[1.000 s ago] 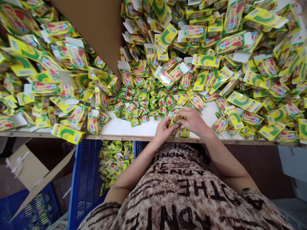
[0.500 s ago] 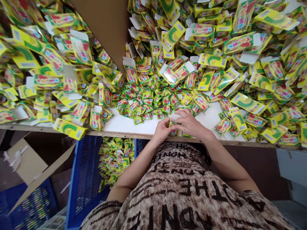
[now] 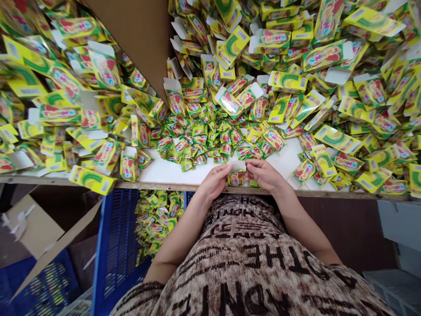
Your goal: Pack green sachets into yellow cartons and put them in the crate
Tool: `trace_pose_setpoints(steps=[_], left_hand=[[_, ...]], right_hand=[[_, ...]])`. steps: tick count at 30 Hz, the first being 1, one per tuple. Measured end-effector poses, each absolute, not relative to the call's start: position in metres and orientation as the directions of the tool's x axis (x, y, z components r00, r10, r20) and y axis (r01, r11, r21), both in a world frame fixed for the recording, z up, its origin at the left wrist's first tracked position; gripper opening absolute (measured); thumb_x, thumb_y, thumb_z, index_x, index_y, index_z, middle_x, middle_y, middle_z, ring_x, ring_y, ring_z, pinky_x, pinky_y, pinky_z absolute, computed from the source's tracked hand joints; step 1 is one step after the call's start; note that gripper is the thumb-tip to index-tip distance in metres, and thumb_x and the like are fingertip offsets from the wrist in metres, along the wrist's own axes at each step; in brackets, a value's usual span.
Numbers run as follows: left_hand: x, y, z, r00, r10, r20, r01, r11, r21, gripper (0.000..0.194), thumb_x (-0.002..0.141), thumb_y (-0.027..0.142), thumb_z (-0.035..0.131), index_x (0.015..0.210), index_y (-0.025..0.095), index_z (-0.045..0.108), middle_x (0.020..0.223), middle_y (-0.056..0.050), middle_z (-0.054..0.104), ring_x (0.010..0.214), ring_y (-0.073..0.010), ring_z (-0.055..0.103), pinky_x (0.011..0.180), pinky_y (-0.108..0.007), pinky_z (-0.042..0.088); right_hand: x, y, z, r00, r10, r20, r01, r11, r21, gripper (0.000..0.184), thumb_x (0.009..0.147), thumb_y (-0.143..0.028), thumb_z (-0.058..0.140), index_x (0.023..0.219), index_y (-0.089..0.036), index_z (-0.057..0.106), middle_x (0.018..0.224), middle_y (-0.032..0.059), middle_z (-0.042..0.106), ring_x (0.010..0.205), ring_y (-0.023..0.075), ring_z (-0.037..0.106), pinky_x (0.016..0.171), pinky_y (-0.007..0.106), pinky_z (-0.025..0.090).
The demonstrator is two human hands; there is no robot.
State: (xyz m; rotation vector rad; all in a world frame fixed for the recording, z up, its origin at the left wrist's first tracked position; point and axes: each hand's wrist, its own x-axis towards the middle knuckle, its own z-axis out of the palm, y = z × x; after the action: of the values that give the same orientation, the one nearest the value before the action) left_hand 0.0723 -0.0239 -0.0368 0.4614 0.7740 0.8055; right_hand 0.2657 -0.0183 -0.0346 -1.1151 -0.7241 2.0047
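Note:
My left hand (image 3: 213, 181) and my right hand (image 3: 263, 174) meet at the table's front edge, both closed on one small yellow-green carton (image 3: 237, 174) held upright between them, its white flap showing on top. Just beyond the hands lies a heap of small green sachets (image 3: 204, 142) on the white table top (image 3: 171, 170). Open yellow-green cartons (image 3: 289, 81) are piled deep behind and to both sides.
A brown cardboard sheet (image 3: 138, 39) stands at the back left centre. Under the table edge a blue plastic crate (image 3: 115, 245) holds several filled packs (image 3: 158, 219). Cardboard pieces (image 3: 36, 228) lie at the lower left.
The hands have drawn back toward the table's edge, and the carton between them now stands upright with its white flap open. The view has shifted slightly.

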Motion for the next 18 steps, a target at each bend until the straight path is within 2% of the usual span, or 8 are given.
trace_pose_setpoints(steps=[2,4,7,9,11,14,16,18], left_hand=[[0.07,-0.02,-0.032,0.471,0.742,-0.477,-0.478,0.669,0.569,0.036,0.071,0.022,0.076,0.106,0.015,0.073,0.102,-0.007,0.074,0.098,-0.0213,0.066,0.093,-0.031,0.044],[0.072,-0.016,-0.028,0.448,0.738,-0.505,-0.483,0.675,0.558,0.046,0.064,0.009,0.075,0.109,0.016,0.071,0.1,-0.004,0.074,0.091,-0.0169,0.065,0.09,-0.028,0.043],[0.076,-0.015,-0.025,0.392,0.765,-0.512,-0.474,0.644,0.6,0.049,0.06,0.003,0.072,0.107,0.017,0.07,0.097,-0.001,0.072,0.087,-0.0128,0.063,0.087,-0.024,0.042],[0.08,-0.016,-0.024,0.376,0.78,-0.5,-0.47,0.625,0.623,0.045,0.063,0.006,0.074,0.106,0.017,0.07,0.097,-0.001,0.071,0.09,-0.013,0.062,0.089,-0.024,0.041],[0.082,-0.019,-0.024,0.363,0.797,-0.482,-0.476,0.603,0.64,0.041,0.067,0.013,0.078,0.107,0.017,0.069,0.1,-0.002,0.071,0.095,-0.0141,0.062,0.092,-0.025,0.041],[0.086,-0.021,-0.03,0.255,0.856,-0.45,-0.527,0.513,0.677,0.035,0.067,0.023,0.083,0.1,0.018,0.07,0.097,-0.002,0.07,0.094,-0.0135,0.062,0.093,-0.026,0.042],[0.088,-0.022,-0.036,0.137,0.898,-0.419,-0.55,0.421,0.721,0.03,0.066,0.027,0.085,0.091,0.018,0.071,0.092,-0.001,0.07,0.088,-0.0119,0.061,0.089,-0.024,0.044],[0.091,-0.023,-0.043,0.03,0.925,-0.379,-0.523,0.337,0.783,0.026,0.066,0.029,0.085,0.085,0.018,0.073,0.088,0.0,0.07,0.084,-0.0114,0.061,0.084,-0.024,0.046]], right_hand=[[0.265,-0.019,-0.03,-0.386,0.804,-0.451,-0.293,-0.571,-0.767,0.031,0.069,-0.036,0.08,0.092,-0.019,0.07,0.074,-0.0012,0.062,0.059,0.0098,0.056,0.058,0.025,0.046],[0.26,-0.02,-0.025,-0.4,0.817,-0.416,-0.239,-0.531,-0.813,0.025,0.071,-0.033,0.077,0.09,-0.019,0.069,0.077,-0.0009,0.061,0.057,0.0086,0.051,0.053,0.024,0.041],[0.249,-0.023,-0.022,-0.3,0.907,-0.295,-0.074,-0.331,-0.941,0.015,0.075,-0.029,0.069,0.087,-0.02,0.067,0.076,-0.001,0.059,0.058,0.0094,0.047,0.051,0.023,0.037],[0.243,-0.024,-0.023,-0.209,0.964,-0.162,0.093,-0.145,-0.985,0.011,0.075,-0.023,0.065,0.084,-0.02,0.069,0.077,-0.0003,0.058,0.065,0.0116,0.049,0.057,0.024,0.04],[0.241,-0.022,-0.026,-0.167,0.981,-0.104,0.16,-0.077,-0.984,0.011,0.075,-0.021,0.064,0.084,-0.02,0.071,0.076,0.0,0.058,0.069,0.013,0.051,0.06,0.025,0.043],[0.245,-0.02,-0.031,-0.145,0.977,-0.159,0.065,-0.151,-0.986,0.021,0.078,-0.028,0.066,0.097,-0.022,0.075,0.079,0.0008,0.059,0.065,0.0126,0.052,0.052,0.024,0.044],[0.247,-0.019,-0.033,-0.129,0.979,-0.156,0.032,-0.153,-0.988,0.026,0.081,-0.034,0.067,0.104,-0.025,0.076,0.088,0.0031,0.062,0.071,0.0135,0.055,0.051,0.024,0.047],[0.248,-0.019,-0.033,-0.105,0.984,-0.14,0.014,-0.14,-0.99,0.024,0.082,-0.038,0.068,0.1,-0.026,0.078,0.092,0.0047,0.063,0.077,0.0149,0.058,0.053,0.024,0.05]])
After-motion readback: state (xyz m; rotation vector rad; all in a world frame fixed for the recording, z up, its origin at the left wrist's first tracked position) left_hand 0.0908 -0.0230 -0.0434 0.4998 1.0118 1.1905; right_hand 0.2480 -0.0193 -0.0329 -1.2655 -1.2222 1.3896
